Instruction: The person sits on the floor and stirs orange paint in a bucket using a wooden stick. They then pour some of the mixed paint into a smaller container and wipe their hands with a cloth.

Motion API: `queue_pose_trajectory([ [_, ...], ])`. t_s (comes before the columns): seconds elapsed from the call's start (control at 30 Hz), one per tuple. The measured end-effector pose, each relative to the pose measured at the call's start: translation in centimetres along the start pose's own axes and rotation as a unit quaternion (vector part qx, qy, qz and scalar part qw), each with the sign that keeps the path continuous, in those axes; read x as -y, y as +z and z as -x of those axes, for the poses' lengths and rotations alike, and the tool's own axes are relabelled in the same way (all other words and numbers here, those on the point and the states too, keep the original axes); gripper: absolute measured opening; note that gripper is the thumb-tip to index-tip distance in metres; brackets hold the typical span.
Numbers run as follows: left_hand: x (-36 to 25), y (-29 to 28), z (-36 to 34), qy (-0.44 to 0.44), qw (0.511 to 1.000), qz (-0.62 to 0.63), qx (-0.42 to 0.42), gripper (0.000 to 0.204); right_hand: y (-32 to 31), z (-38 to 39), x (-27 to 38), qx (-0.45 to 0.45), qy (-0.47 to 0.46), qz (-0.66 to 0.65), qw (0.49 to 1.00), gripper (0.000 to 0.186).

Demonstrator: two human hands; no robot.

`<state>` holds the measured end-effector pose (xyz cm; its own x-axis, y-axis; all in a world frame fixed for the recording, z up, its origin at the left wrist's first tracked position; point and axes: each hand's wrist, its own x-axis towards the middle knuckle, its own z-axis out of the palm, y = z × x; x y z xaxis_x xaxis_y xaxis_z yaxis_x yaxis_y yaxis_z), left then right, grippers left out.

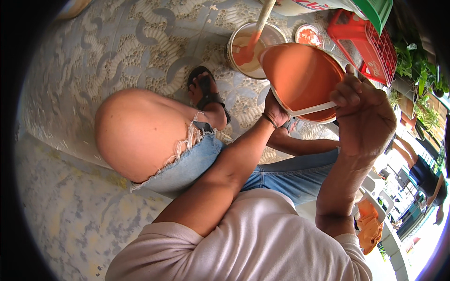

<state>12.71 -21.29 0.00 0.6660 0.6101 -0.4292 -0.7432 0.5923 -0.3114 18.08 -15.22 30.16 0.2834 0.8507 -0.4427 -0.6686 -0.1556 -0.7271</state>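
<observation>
A paint bucket [307, 79] holding orange paint is tipped to the left in front of me. My left hand [276, 110] grips its side from below, the fingertips hidden behind the bucket. At the right, the fingers of my right hand [361, 110] are curled round the bucket's white handle [313, 109]. Just beyond the tilted lip stands a second bucket [238, 68], upright on the floor, with cream paint and an orange patch in it. A wooden stick [266, 16] leans in that bucket, its lower part coated orange.
An orange-smeared lid [309, 36] lies on the patterned tile floor [140, 56]. To the right are a red plastic crate [363, 47], a green-rimmed container [377, 11] and plants [417, 70]. My bent knee [140, 133] is at the left. Another person [424, 178] is at the far right.
</observation>
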Motion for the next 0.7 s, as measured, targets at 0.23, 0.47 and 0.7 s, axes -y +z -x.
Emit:
queue_pose_trajectory([
  [0.23,0.4,-2.2,-0.6,-0.026,0.998,0.049,0.019,0.058,-0.2,-1.0,-0.3,0.019,0.010,-0.017,1.000,0.042],
  [0.47,0.8,-2.7,-0.5,-0.059,0.994,0.086,0.009,0.062,0.0,-1.3,-0.4,0.001,0.019,-0.019,1.000,0.037],
  [0.7,0.7,-0.8,0.3,-0.033,0.997,0.076,0.002,0.059,0.0,-1.6,-0.6,-0.009,0.014,0.005,1.000,0.035],
])
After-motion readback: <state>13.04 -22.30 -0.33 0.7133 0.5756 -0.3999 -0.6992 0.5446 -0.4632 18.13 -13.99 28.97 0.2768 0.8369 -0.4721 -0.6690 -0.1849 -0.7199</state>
